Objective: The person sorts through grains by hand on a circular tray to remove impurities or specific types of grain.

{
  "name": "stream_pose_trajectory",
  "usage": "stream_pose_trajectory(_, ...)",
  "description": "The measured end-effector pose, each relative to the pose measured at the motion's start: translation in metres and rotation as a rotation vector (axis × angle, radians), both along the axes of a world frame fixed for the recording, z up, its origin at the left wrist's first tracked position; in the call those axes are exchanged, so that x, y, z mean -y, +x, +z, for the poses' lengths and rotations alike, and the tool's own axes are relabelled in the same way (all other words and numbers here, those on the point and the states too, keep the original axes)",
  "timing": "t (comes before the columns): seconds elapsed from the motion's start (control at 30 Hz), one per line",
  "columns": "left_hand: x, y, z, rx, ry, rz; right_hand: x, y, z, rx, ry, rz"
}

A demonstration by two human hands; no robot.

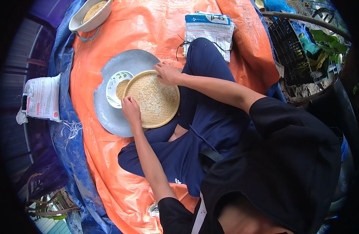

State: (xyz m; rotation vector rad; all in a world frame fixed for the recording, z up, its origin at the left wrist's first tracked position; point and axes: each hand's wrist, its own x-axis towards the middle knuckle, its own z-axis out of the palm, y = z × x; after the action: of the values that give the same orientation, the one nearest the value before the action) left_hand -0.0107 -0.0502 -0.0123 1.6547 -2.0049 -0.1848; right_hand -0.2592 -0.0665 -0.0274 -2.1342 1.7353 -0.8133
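Together, hands (131, 112) on basket rim (152, 126), bowl edge (109, 86) adjacent

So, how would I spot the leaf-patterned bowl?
On the orange tarp lies a big grey tray. The bowl sits on it, partly hidden by the round basket between left hand and right hand. Unlike the plain white tub near the tarp's edge, it has green leaves printed inside.

Left hand (131, 110), right hand (167, 73) on round tray (178, 103) of probable grain (154, 97)

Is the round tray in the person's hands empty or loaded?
Loaded: pale, grainy material covers most of the round tray inside its rim.
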Motion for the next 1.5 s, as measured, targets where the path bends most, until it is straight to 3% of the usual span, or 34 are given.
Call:
stream_pose_trajectory(0.07, -0.015, -0.004, 0.014, -0.318, 0.102, 0.134, -0.006, 0.007, 0.013, 0.139, -0.010, -0.001)
stream_pose_trajectory(0.17, -0.036, -0.020, 0.033, -0.545, 0.264, 0.016, -0.030, 0.020, 0.042, 0.883, 0.747, 0.106)
stream_pose_trajectory(0.23, -0.042, -0.031, 0.048, -0.602, 0.303, -0.063, -0.053, 0.035, 0.041, 1.568, 1.223, -0.089)
stream_pose_trajectory(0.27, -0.040, -0.033, 0.047, -0.599, 0.296, -0.103, -0.062, 0.037, 0.040, 1.672, 1.302, -0.112)
stream_pose_trajectory(0.33, -0.033, -0.030, 0.040, -0.505, 0.225, -0.115, -0.059, 0.037, 0.028, 1.690, 1.300, -0.123)
stream_pose_trajectory(0.47, -0.014, -0.010, 0.016, -0.043, 0.129, 0.042, -0.049, 0.039, 0.004, 1.589, 1.241, -0.110)
stream_pose_trajectory(1.07, 0.007, -0.010, 0.000, 0.637, -0.088, -0.332, -0.047, 0.050, -0.012, 1.484, 1.288, 0.020)
stream_pose_trajectory(1.27, 0.008, -0.007, -0.009, 0.674, -0.087, -0.269, -0.047, 0.047, -0.003, 1.506, 1.289, 0.028)
stream_pose_trajectory(1.37, 0.003, -0.007, -0.006, 0.483, -0.073, -0.177, -0.048, 0.047, -0.002, 1.521, 1.288, 0.019)
stream_pose_trajectory(1.47, -0.006, -0.004, -0.002, 0.133, 0.099, 0.019, -0.046, 0.048, -0.007, 1.543, 1.285, 0.008)
stream_pose_trajectory(1.5, -0.011, -0.004, 0.001, -0.009, 0.160, -0.023, -0.046, 0.048, -0.008, 1.554, 1.285, -0.012)
